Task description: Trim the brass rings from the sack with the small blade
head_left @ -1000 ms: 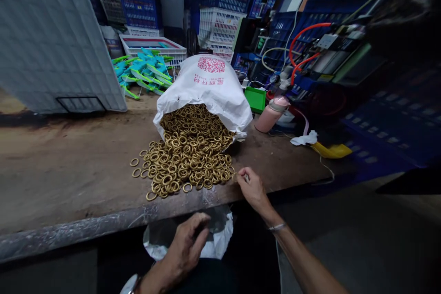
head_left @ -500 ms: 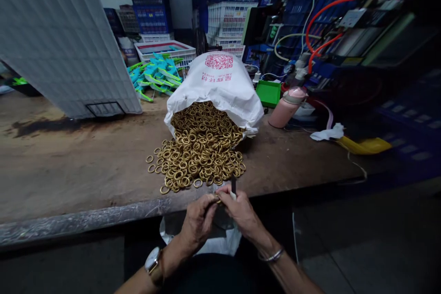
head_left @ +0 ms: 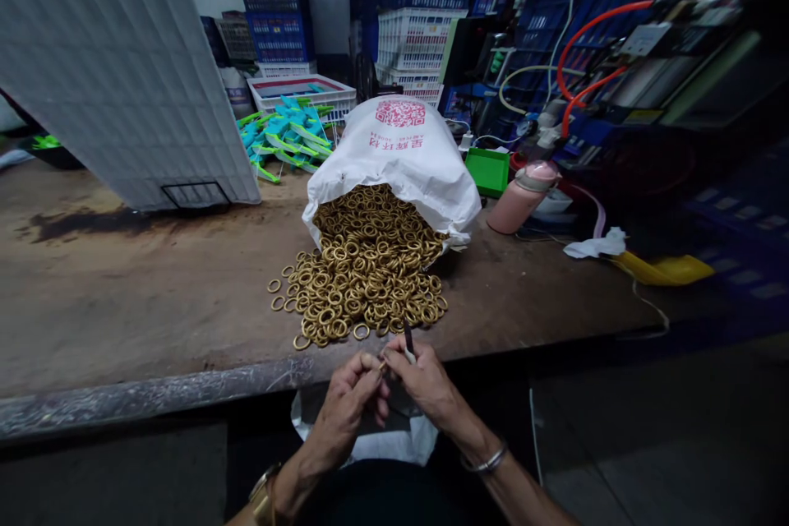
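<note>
A white sack [head_left: 403,156] lies on its side on the brown workbench [head_left: 123,304], spilling a heap of brass rings [head_left: 363,271] toward the near edge. Both my hands meet just below that edge. My left hand [head_left: 351,403] is pinched on one small brass ring [head_left: 383,364]. My right hand [head_left: 428,382] is closed around a thin dark tool [head_left: 408,341] whose tip sticks up beside the ring. A white plastic bag [head_left: 370,440] lies open in my lap under the hands.
A large grey gridded panel [head_left: 111,66] leans at the back left. Teal and green plastic parts [head_left: 287,136] are piled behind the sack. A green tray [head_left: 489,170], a pink bottle [head_left: 523,197], crumpled paper [head_left: 597,245] and a yellow object [head_left: 662,269] lie right. Stacked crates [head_left: 412,33] stand behind.
My right hand left the edge of the ring heap and came back to the bench edge. My left hand rose from the bag to meet it, and both now pinch one ring.
</note>
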Demonstrator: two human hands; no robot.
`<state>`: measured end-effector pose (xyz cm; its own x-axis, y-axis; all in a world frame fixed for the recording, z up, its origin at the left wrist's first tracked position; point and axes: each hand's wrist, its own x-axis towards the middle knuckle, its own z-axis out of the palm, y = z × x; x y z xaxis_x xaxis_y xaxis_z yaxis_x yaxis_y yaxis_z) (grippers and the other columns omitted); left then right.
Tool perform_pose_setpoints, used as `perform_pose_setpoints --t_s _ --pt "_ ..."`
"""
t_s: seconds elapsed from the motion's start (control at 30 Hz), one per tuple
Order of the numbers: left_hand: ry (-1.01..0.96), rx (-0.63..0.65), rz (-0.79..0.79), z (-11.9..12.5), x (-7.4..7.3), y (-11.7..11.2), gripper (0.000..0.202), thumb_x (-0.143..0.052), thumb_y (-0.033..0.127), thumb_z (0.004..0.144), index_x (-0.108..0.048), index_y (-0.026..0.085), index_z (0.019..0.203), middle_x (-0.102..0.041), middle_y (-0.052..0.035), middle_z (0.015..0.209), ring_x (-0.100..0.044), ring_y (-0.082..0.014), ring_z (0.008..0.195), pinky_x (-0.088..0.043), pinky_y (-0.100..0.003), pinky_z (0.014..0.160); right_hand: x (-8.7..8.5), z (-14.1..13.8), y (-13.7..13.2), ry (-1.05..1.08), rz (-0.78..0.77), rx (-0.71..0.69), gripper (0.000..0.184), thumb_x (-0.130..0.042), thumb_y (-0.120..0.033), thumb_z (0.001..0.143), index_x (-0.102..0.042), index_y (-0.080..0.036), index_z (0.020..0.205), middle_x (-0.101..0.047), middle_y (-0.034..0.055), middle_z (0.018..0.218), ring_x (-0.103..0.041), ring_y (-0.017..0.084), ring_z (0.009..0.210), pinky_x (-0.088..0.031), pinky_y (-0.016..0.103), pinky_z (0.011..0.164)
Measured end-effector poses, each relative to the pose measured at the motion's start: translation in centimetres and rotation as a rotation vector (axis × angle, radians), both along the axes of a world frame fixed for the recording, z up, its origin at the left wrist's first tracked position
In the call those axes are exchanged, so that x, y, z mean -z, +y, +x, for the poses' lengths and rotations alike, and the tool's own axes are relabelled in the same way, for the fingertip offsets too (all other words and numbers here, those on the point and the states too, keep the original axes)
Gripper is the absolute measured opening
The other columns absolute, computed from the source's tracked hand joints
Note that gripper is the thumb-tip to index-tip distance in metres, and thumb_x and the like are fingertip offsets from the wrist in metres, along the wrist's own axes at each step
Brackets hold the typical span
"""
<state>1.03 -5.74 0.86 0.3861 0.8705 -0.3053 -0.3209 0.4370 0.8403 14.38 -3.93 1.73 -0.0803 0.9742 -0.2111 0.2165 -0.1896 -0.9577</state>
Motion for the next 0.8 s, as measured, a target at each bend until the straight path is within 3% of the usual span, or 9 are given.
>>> perform_pose_setpoints --t_s 0.1,0.2,0.27,0.37,0.63,0.8 --pt "-0.115 -0.042 -0.046 -0.4 0.4 -0.1 0.023 -0.059 0.037 0.074 -0.049 0.016 0.077 -0.054 0.0025 0.061 -0.046 -0.0060 0.042 -0.039 -0.017 0.039 0.6 0.0 0.2 -0.077 0.041 -0.031 0.023 -0.043 -0.034 0.078 -0.052 -0.017 0.066 -0.048 -0.0038 0.054 -0.044 0.010 0.053 -0.035 0.021 0.053" --pt "-0.141 -0.082 -0.065 -0.6 0.6 -0.1 0.022 -0.059 0.035 0.075 -0.048 0.016 0.078 -0.055 0.0023 0.060 -0.047 -0.0066 0.043 -0.040 -0.018 0.040 1.2 0.2 0.0 -0.316 0.140 -0.039 0.020 -0.037 -0.029 0.080 -0.052 -0.019 0.072 -0.053 -0.0008 0.061 -0.048 0.012 0.058 -0.035 0.022 0.056" --pt "-0.128 -0.102 -0.049 -0.8 0.7 0.0 0.021 -0.058 0.035 0.076 -0.047 0.016 0.079 -0.055 0.0022 0.062 -0.048 -0.0068 0.045 -0.041 -0.018 0.042 1.4 0.2 -0.3 -0.469 0.200 -0.116 0.016 -0.037 -0.022 0.078 -0.054 -0.020 0.081 -0.057 0.0007 0.069 -0.052 0.013 0.063 -0.035 0.022 0.059" --pt "-0.092 -0.101 -0.004 -1.0 1.1 0.3 0.022 -0.056 0.036 0.077 -0.046 0.016 0.078 -0.054 0.0024 0.062 -0.048 -0.0064 0.046 -0.042 -0.018 0.044 1.4 -0.1 -0.8 -0.586 0.236 -0.253 0.026 -0.039 -0.010 0.070 -0.053 -0.021 0.089 -0.060 0.0003 0.074 -0.054 0.013 0.067 -0.034 0.022 0.061" --pt "-0.023 -0.096 0.062 -1.4 1.1 0.3 0.026 -0.057 0.039 0.076 -0.046 0.015 0.072 -0.053 0.0024 0.061 -0.048 -0.0063 0.046 -0.042 -0.018 0.045 1.7 -0.5 -0.7 -0.781 0.220 -0.348 0.033 -0.039 -0.007 0.064 -0.050 -0.021 0.092 -0.062 0.0003 0.074 -0.056 0.014 0.068 -0.029 0.022 0.058" --pt "-0.181 -0.026 0.016 -1.7 0.4 -0.7 0.021 -0.057 0.034 0.077 -0.048 0.016 0.072 -0.056 0.0007 0.062 -0.051 -0.0079 0.045 -0.043 -0.020 0.044 1.7 -0.5 0.2 -0.944 0.126 -0.282 0.025 -0.039 -0.010 0.071 -0.051 -0.019 0.091 -0.061 0.0019 0.068 -0.055 0.015 0.063 -0.025 0.023 0.053"
